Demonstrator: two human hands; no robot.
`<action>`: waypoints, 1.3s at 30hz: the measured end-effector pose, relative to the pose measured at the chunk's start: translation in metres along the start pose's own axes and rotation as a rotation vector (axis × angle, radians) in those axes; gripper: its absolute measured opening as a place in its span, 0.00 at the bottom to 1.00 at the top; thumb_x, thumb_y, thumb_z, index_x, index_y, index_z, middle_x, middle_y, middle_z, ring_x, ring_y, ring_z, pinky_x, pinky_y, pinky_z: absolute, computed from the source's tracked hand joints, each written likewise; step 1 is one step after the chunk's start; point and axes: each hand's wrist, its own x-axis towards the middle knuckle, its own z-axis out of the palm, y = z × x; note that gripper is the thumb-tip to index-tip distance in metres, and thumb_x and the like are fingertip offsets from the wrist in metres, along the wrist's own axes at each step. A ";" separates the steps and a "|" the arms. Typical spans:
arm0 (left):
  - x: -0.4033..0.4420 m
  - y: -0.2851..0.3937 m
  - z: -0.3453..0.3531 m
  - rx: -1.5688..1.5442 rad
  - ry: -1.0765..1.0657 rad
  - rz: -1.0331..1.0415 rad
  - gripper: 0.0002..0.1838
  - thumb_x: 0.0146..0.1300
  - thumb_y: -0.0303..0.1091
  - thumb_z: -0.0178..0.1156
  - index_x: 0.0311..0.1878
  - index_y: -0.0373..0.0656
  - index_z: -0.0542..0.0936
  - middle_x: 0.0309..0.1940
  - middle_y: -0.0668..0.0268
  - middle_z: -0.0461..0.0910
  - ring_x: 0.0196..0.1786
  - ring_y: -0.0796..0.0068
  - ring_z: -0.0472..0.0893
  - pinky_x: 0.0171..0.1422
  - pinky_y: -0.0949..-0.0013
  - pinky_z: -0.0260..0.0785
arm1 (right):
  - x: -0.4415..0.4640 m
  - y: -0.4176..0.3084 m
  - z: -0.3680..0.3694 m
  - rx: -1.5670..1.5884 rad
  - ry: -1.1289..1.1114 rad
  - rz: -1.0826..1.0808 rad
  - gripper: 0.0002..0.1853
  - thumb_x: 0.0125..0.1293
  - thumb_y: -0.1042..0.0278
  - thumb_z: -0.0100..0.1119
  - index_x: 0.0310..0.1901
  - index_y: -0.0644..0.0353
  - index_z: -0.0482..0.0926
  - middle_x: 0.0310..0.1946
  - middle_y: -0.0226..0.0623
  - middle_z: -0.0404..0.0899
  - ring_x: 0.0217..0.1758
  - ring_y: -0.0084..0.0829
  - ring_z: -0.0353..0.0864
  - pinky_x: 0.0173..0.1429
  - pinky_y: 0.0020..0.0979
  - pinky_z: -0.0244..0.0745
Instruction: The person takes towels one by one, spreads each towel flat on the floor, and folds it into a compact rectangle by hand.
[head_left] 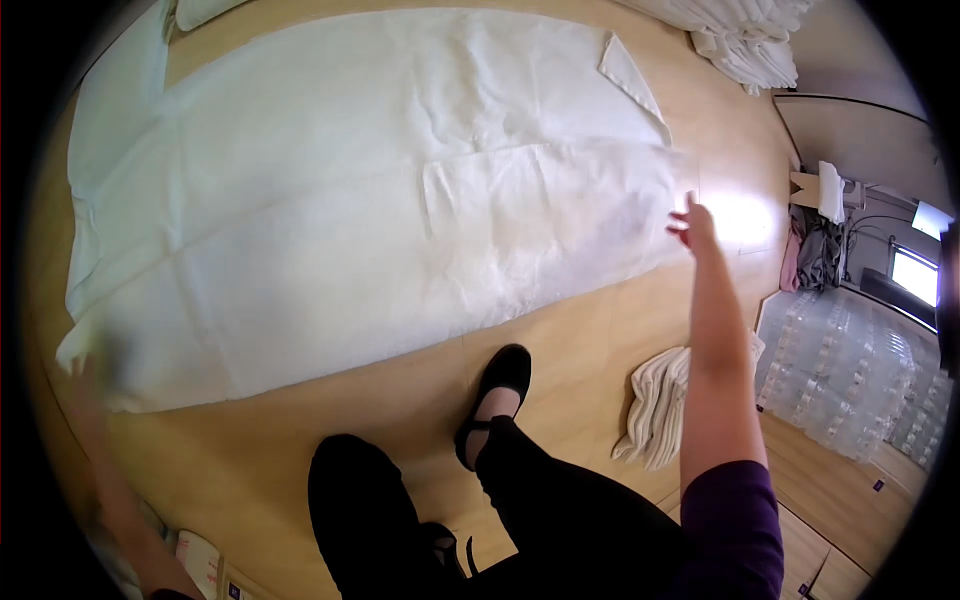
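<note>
A large white cloth (300,220) lies spread over the wooden floor, with creases in its middle and right part. Its far right corner is folded over. My right hand (692,225) is just off the cloth's right edge, fingers apart, with nothing visible in them. At the cloth's near left corner is my left hand (88,378), smeared by motion. Whether its fingers grip the corner cannot be made out.
Folded white towels (655,405) lie on the floor beside my right arm. More white cloth (745,45) is heaped at the far right. Packs of clear plastic bottles (840,370) stand on the right. My black shoe (505,380) is close to the cloth's near edge.
</note>
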 end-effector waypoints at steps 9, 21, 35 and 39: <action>-0.059 0.150 0.115 -0.062 -0.163 -0.075 0.42 0.49 0.29 0.54 0.68 0.55 0.50 0.47 0.54 0.67 0.48 0.62 0.68 0.59 0.55 0.59 | -0.082 0.027 0.127 -0.794 -0.012 -1.229 0.26 0.62 0.58 0.54 0.62 0.43 0.63 0.63 0.42 0.60 0.65 0.49 0.58 0.61 0.53 0.60; 0.165 0.484 0.087 -0.327 -0.053 0.756 0.30 0.52 0.16 0.45 0.62 0.42 0.63 0.64 0.53 0.59 0.69 0.56 0.54 0.72 0.63 0.45 | 0.028 -0.145 0.170 -0.601 0.196 -1.129 0.23 0.59 0.50 0.55 0.54 0.51 0.71 0.49 0.42 0.73 0.51 0.44 0.72 0.53 0.41 0.70; 0.100 0.476 -0.017 0.337 0.390 0.651 0.18 0.43 0.34 0.67 0.39 0.44 0.76 0.38 0.64 0.77 0.47 0.61 0.73 0.46 0.60 0.66 | 0.016 -0.130 0.041 -0.558 0.654 -1.361 0.03 0.55 0.73 0.55 0.33 0.55 0.74 0.33 0.39 0.74 0.35 0.41 0.74 0.38 0.40 0.70; -0.020 0.389 -0.024 0.063 0.173 0.690 0.17 0.32 0.24 0.67 0.27 0.44 0.70 0.25 0.62 0.71 0.30 0.58 0.73 0.31 0.63 0.66 | -0.022 -0.028 -0.021 -0.516 0.499 -1.045 0.10 0.56 0.78 0.53 0.38 0.54 0.69 0.24 0.37 0.73 0.28 0.38 0.73 0.33 0.36 0.68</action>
